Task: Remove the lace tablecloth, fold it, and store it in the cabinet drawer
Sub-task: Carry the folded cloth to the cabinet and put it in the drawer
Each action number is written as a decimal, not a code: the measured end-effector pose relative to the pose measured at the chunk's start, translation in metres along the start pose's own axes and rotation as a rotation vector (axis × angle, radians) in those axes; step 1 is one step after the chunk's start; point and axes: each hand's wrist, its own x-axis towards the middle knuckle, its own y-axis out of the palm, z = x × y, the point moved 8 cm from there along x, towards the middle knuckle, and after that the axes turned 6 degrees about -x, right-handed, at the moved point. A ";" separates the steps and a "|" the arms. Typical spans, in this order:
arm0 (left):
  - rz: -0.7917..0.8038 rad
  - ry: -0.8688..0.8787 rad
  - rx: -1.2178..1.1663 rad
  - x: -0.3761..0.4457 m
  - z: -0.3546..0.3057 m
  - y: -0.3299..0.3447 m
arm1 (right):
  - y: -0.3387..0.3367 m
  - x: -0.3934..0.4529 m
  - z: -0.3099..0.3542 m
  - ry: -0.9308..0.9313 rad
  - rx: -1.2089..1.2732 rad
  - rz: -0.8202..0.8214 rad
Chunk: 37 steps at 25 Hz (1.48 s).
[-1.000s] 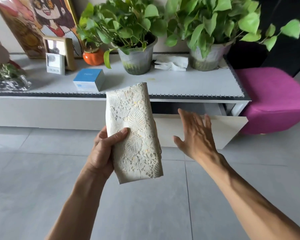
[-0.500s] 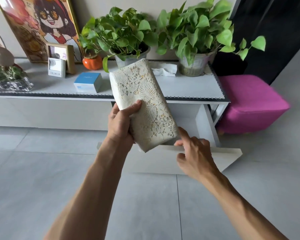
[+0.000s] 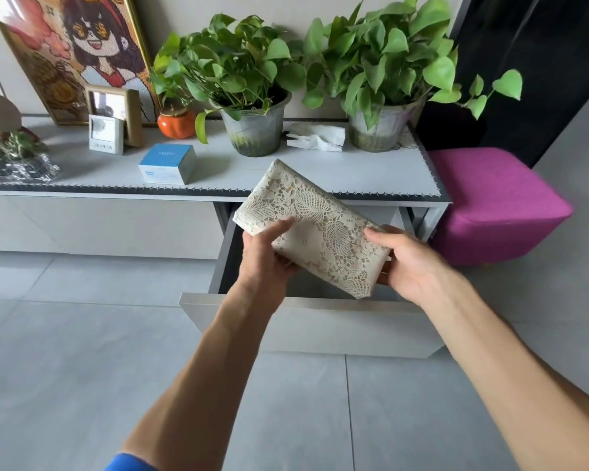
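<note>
Closest to me, both forearms reach forward from the bottom of the head view, a scrap of blue sleeve (image 3: 130, 463) cut off at the lower edge. My left hand (image 3: 264, 256) grips the near-left end of the folded lace tablecloth (image 3: 315, 229), thumb lying across the top, fingers tucked underneath where I can't see them. My right hand (image 3: 407, 258) holds the right end, thumb pressed on top, fingers curled under the bundle and mostly hidden.

The tablecloth sits tilted, its far corner raised, hanging over the open cabinet drawer (image 3: 306, 321). The drawer is pulled well out; the cloth and my hands cover most of its inside, so I can't make out what's in there.

Beyond that, the counter (image 3: 371, 171) with its dark spiky trim. A blue and white box (image 3: 167, 163) sits on it; the print on its lid is too small for me to read. Behind it a small white device (image 3: 106, 134) and a wooden photo frame (image 3: 114, 112), then an orange pot (image 3: 177, 123), two potted pothos plants (image 3: 252, 83), and crumpled tissue (image 3: 317, 137) between their pots. A framed cartoon portrait (image 3: 82, 45) leans on the wall, cropped at the top. A magenta stool (image 3: 497, 205) stands at the right.
</note>
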 end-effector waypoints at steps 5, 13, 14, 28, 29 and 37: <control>0.003 -0.020 0.018 0.033 -0.021 -0.026 | -0.012 0.035 0.016 -0.073 -0.124 -0.014; -0.092 -0.261 0.812 0.096 -0.005 -0.069 | -0.033 0.108 -0.008 0.035 -0.546 -0.271; -0.119 -0.283 0.864 0.102 0.000 -0.075 | -0.028 0.113 -0.013 0.054 -0.632 -0.246; 0.001 -0.177 1.549 0.157 0.026 -0.094 | -0.033 0.142 -0.040 -0.042 -1.030 -0.214; 0.042 -0.146 1.552 0.159 0.027 -0.091 | -0.032 0.142 -0.038 -0.061 -1.077 -0.230; 0.421 0.417 2.081 0.129 0.034 -0.033 | 0.018 0.114 -0.031 -0.339 -1.667 0.004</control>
